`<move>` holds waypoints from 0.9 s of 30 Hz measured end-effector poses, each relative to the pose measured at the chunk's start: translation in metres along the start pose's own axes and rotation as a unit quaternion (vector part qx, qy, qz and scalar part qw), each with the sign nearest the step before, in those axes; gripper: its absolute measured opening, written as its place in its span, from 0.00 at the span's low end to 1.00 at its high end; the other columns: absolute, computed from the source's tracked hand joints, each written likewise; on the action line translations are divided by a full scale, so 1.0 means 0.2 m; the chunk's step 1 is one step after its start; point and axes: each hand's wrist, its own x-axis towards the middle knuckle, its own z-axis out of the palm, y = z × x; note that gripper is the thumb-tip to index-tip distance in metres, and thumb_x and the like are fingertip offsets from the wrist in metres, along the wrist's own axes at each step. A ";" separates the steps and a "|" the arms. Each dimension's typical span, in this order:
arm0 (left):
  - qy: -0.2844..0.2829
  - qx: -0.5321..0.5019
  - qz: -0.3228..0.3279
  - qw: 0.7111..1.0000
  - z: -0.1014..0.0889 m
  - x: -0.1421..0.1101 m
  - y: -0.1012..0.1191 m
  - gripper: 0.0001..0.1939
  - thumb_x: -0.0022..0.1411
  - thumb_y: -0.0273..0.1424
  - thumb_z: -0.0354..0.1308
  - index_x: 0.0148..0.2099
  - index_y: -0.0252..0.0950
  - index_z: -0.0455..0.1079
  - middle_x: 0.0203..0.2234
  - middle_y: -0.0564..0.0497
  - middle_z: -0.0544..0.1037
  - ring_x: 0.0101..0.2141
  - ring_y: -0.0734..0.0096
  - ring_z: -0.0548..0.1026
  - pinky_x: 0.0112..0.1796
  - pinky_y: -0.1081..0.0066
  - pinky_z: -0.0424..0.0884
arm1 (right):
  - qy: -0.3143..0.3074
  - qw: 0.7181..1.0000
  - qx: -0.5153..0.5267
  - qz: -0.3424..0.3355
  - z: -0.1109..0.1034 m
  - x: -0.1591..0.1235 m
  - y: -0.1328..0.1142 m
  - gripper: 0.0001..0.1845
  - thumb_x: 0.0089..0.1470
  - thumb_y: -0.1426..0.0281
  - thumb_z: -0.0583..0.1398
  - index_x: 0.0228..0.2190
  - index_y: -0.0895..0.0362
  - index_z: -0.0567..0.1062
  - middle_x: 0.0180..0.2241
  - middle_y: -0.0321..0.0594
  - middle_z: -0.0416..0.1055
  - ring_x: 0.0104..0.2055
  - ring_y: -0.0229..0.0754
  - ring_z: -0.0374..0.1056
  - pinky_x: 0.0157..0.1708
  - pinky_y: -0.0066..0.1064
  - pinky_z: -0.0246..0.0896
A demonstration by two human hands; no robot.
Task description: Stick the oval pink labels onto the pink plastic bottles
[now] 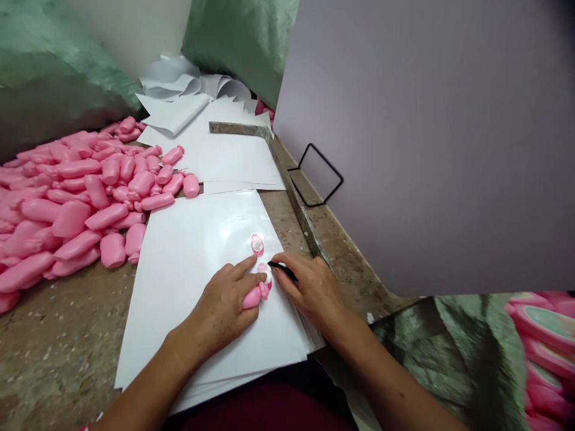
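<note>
Left hand (231,296) grips pink bottle (252,297) over white sheet stack (197,257), fingers at oval stickers (257,245). Right hand (312,287) pinches black tool (283,270), tip near stickers. Pink bottle pile (72,209) on desk (54,335), left.

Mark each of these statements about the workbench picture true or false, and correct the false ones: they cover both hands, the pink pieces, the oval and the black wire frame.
1. The right hand holds a slim black tool. True.
2. The large pile of loose pink pieces lies to the right of the near white sheets. False: the pile is to their left.
3. A pink-edged oval lies on the near white sheets. True.
4. The left hand rests on bare table, touching nothing pink. False: the left hand is over the white sheets, holding a small pink piece.
5. The black wire frame is round. False: it has straight sides and corners.
</note>
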 end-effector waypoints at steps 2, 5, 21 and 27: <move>-0.004 -0.002 0.000 1.000 -0.01 0.00 0.00 0.19 0.59 0.22 0.52 0.51 0.30 0.74 0.56 0.33 0.74 0.54 0.50 0.75 0.43 0.57 0.75 | 0.002 1.000 -0.002 -0.001 0.00 0.00 0.00 0.08 0.62 0.72 0.57 0.39 0.53 0.76 0.36 0.36 0.81 0.36 0.43 0.76 0.33 0.34 0.51; -0.011 -0.003 -0.008 1.000 -0.01 0.00 0.00 0.19 0.59 0.22 0.52 0.51 0.31 0.74 0.56 0.34 0.75 0.55 0.51 0.74 0.43 0.57 0.75 | 0.011 1.000 0.000 0.001 0.01 0.00 0.00 0.08 0.61 0.72 0.57 0.39 0.53 0.77 0.35 0.37 0.81 0.36 0.43 0.75 0.33 0.34 0.51; -0.038 -0.012 -0.021 0.999 0.00 0.01 0.00 0.19 0.59 0.22 0.51 0.52 0.30 0.73 0.56 0.34 0.74 0.56 0.48 0.73 0.44 0.55 0.74 | -0.021 0.998 0.035 0.041 0.02 0.04 -0.03 0.08 0.60 0.72 0.58 0.38 0.54 0.78 0.36 0.39 0.81 0.38 0.44 0.76 0.36 0.33 0.54; -0.053 -0.021 -0.057 0.997 -0.01 0.01 0.01 0.20 0.58 0.22 0.52 0.52 0.33 0.73 0.60 0.34 0.71 0.56 0.48 0.73 0.47 0.53 0.74 | -0.038 0.984 0.154 0.085 -0.01 0.02 -0.02 0.08 0.59 0.69 0.58 0.36 0.52 0.78 0.31 0.35 0.80 0.32 0.42 0.75 0.33 0.31 0.62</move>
